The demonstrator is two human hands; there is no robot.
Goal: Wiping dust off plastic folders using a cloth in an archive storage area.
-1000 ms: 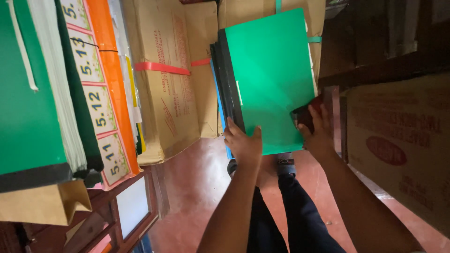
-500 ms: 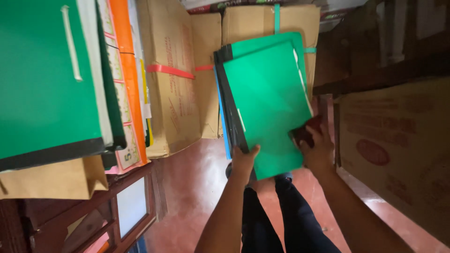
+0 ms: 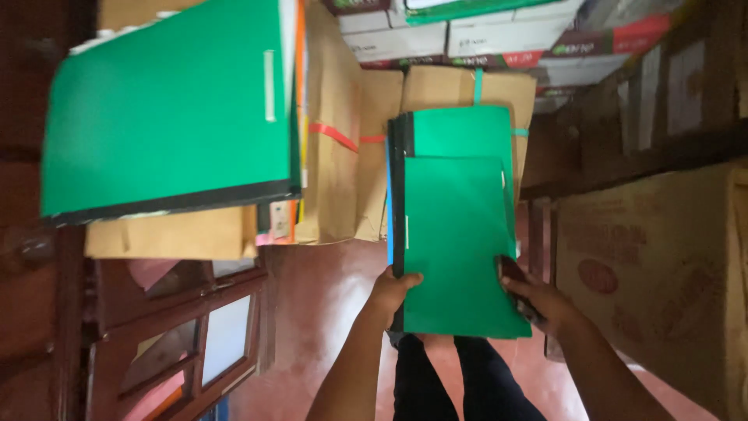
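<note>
A person stands on a red floor (image 3: 327,312) in a crowded storeroom, holding a small stack of green folders (image 3: 460,234) out in front at about chest height. The left hand (image 3: 393,292) clamps the dark spine edge, fingers (image 3: 411,278) curled over the front cover; the right hand (image 3: 538,300) grips the opposite lower edge, thumb across the cover with what looks like a small dark object pressed beneath it, though what it is cannot be told. The stack hangs in mid-air, touching no shelf or pile. Well to the left, another large green folder (image 3: 167,109) tops a heap of files on brown envelopes (image 3: 167,234), above a wooden cabinet (image 3: 179,335) with glass panes. Behind the stack rise cardboard cartons (image 3: 343,156), one bound in red tape. Judged from this, the carrying step is in hand; any setting-down calls for both hands to keep the loose covers squared together.
</note>
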